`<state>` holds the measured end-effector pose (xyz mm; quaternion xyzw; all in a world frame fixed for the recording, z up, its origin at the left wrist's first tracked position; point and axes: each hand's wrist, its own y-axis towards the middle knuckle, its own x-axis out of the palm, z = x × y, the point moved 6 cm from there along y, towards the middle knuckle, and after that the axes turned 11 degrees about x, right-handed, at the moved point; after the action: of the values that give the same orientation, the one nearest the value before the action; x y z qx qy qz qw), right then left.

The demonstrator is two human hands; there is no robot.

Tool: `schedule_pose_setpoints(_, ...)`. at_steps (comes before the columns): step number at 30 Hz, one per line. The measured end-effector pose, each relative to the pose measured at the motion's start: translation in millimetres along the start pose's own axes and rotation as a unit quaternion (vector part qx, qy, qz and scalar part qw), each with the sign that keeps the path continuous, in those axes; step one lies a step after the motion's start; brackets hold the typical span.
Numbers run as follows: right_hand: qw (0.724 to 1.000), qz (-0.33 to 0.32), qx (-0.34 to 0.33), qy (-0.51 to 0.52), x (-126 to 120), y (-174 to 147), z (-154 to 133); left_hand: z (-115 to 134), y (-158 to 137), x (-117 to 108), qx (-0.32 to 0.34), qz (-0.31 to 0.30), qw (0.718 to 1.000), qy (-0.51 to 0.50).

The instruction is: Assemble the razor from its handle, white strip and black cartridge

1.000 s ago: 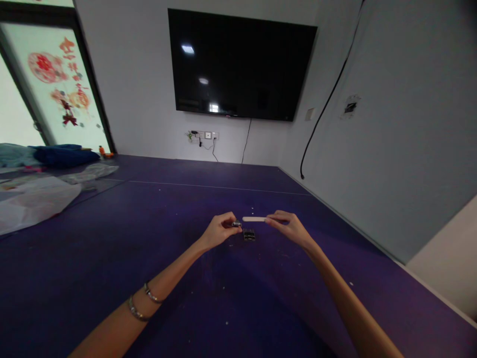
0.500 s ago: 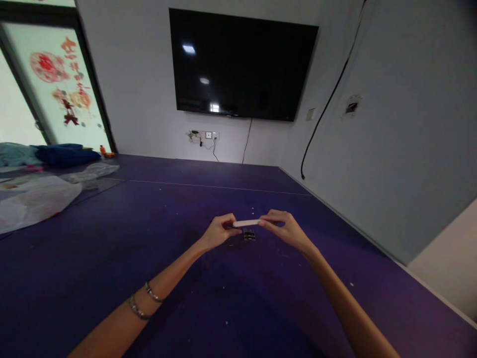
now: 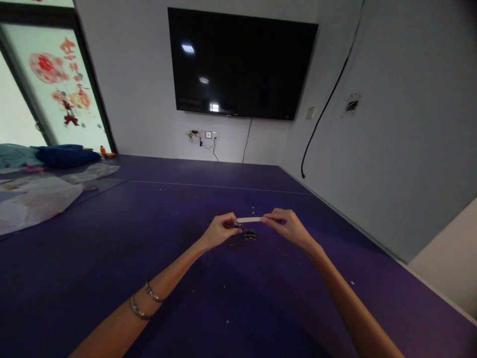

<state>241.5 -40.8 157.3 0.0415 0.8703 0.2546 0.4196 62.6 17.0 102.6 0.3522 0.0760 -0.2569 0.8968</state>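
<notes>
My right hand pinches the right end of a slim white stick, held level above the floor. The stick's left end meets the fingertips of my left hand. Those fingers are closed on a small silvery metal piece, just under that end; its kind is too small to make out. Below the stick, on the purple floor mat, lies a small dark object with clear or shiny parts, close to my left fingertips. Neither hand touches it.
White specks dot the mat. Crumpled clear plastic sheeting and a blue cloth bundle lie at the left. A television hangs on the far wall above sockets. A black cable dangles by the right wall.
The white stick has shifted slightly right and up with my right hand. The silvery piece in my left fingers now shows beneath it. My left hand stays nearly still.
</notes>
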Motion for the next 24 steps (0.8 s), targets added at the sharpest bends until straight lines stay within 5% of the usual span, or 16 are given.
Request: schedule_pose_setpoints(24, 0.999, 0.026, 0.016, -0.029, -2.0, -0.7, 1.2, -1.0, 0.5, -0.1, -0.001, -0.002, 1.0, 0.013)
